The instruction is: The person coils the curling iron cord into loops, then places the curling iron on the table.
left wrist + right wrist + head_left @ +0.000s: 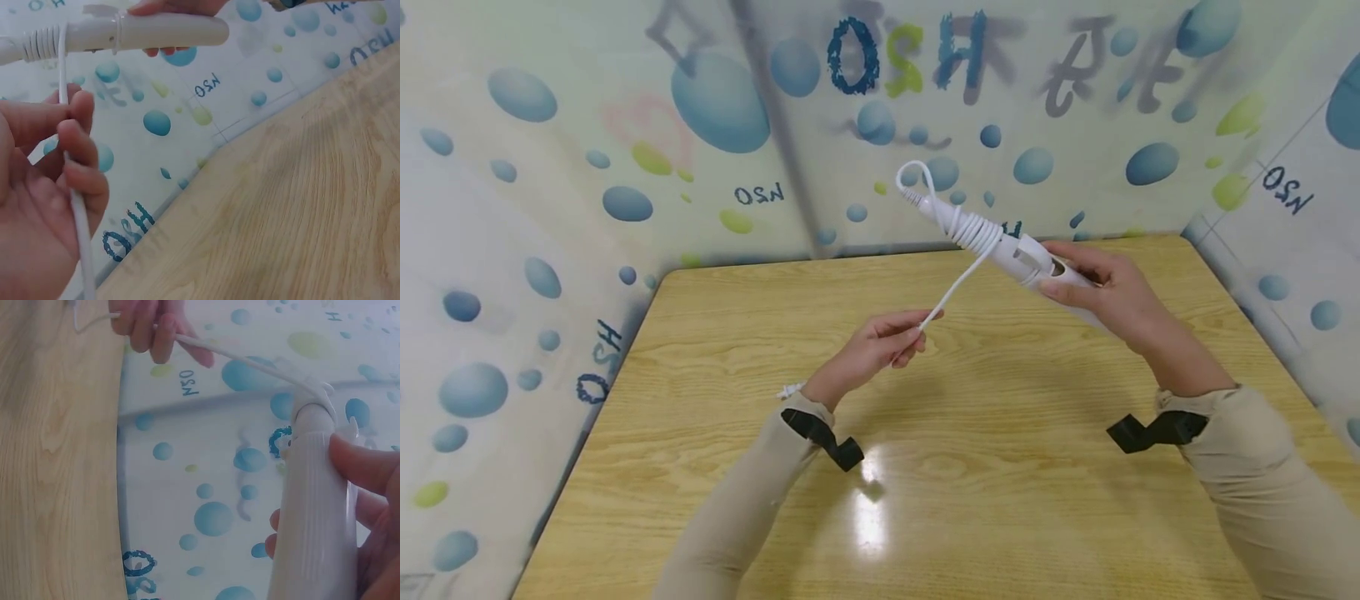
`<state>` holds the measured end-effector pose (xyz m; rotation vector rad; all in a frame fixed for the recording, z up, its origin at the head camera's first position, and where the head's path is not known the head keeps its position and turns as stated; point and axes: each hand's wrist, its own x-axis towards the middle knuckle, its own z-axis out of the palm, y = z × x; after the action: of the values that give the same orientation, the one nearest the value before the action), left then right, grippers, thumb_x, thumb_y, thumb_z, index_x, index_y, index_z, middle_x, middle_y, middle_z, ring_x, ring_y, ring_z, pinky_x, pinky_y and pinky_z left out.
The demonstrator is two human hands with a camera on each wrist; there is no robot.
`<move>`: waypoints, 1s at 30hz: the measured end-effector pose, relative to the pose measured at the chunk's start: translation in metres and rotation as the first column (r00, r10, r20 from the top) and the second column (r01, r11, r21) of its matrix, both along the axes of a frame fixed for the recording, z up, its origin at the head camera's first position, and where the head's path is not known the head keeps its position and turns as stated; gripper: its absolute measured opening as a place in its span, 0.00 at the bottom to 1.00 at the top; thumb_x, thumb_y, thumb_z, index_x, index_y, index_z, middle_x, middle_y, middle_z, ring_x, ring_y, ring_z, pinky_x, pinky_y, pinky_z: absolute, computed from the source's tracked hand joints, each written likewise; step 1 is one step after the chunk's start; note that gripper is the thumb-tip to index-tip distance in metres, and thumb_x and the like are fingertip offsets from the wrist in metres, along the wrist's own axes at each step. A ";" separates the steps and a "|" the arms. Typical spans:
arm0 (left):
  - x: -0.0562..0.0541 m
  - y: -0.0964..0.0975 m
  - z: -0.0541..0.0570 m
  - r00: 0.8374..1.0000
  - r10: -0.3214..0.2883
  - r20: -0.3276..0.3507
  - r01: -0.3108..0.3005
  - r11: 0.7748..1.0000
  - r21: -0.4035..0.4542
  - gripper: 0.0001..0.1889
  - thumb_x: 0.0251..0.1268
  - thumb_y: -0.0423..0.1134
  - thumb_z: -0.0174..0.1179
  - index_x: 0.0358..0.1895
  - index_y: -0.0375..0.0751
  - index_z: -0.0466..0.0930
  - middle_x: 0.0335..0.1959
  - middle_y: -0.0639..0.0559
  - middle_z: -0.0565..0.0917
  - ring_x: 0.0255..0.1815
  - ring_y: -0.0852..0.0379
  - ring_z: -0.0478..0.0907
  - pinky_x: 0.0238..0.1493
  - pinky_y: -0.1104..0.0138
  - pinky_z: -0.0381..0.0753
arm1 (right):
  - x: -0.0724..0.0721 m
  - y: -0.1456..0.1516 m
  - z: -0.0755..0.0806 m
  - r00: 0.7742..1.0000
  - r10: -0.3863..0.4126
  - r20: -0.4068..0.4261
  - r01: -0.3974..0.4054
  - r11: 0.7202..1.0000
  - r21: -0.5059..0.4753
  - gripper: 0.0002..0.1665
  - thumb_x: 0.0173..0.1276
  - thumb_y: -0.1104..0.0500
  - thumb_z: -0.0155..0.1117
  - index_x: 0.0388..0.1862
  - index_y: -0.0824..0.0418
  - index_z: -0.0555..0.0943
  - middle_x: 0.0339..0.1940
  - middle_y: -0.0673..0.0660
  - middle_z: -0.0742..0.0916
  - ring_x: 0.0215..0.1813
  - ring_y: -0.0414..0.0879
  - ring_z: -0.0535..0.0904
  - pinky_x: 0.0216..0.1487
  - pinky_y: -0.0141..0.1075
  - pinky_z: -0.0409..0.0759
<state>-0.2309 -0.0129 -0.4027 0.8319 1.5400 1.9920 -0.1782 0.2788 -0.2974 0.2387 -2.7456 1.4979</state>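
Note:
A white curling iron (1017,260) is held up at a slant above the far part of the table, its cord end pointing up and left. My right hand (1116,296) grips it around the thick barrel, thumb on the near side, as the right wrist view also shows. Several turns of white cord (977,233) are wound around the handle, and a loop stands out at its tip. From the windings a straight stretch of cord runs down to my left hand (880,343), which pinches it between thumb and fingers. In the left wrist view the cord (81,240) continues below the palm.
The plug (790,390) lies beside my left wrist, low over the wooden table (970,483). Patterned walls (715,192) with blue and green dots stand close behind the table and at both sides. Black straps (1157,432) sit on both wrists.

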 end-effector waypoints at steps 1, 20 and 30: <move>0.000 0.001 -0.001 1.000 -0.010 -0.001 0.010 1.000 -0.017 0.19 0.71 0.30 0.44 0.62 0.26 0.65 0.27 0.50 0.75 0.20 0.61 0.63 0.22 0.72 0.61 | 0.000 -0.001 0.000 1.000 0.004 -0.003 -0.004 1.000 -0.005 0.31 0.66 0.54 0.59 0.67 0.57 0.66 0.55 0.60 0.75 0.44 0.43 0.72 0.38 0.34 0.72; -0.033 0.012 0.000 0.929 0.307 -0.208 -0.335 0.935 -0.115 0.05 0.62 0.21 0.52 0.31 0.19 0.75 0.18 0.55 0.77 0.17 0.64 0.67 0.20 0.72 0.66 | 0.020 -0.007 -0.005 0.916 0.399 -0.025 -0.400 0.913 -0.084 0.27 0.65 0.66 0.59 0.63 0.57 0.71 0.52 0.56 0.76 0.42 0.47 0.73 0.36 0.36 0.76; -0.029 0.003 0.024 0.948 0.122 -0.295 -0.229 0.904 -0.361 0.07 0.56 0.33 0.64 0.25 0.32 0.84 0.17 0.49 0.77 0.15 0.61 0.63 0.19 0.70 0.63 | 0.019 0.000 -0.013 0.785 0.612 0.097 -0.618 0.785 0.046 0.25 0.64 0.61 0.62 0.61 0.55 0.74 0.39 0.54 0.78 0.34 0.45 0.71 0.31 0.36 0.73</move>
<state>-0.2601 -0.0098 -0.3788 0.8382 2.1507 1.6443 -0.1590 0.2788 -0.3100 1.2161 -2.9409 1.5120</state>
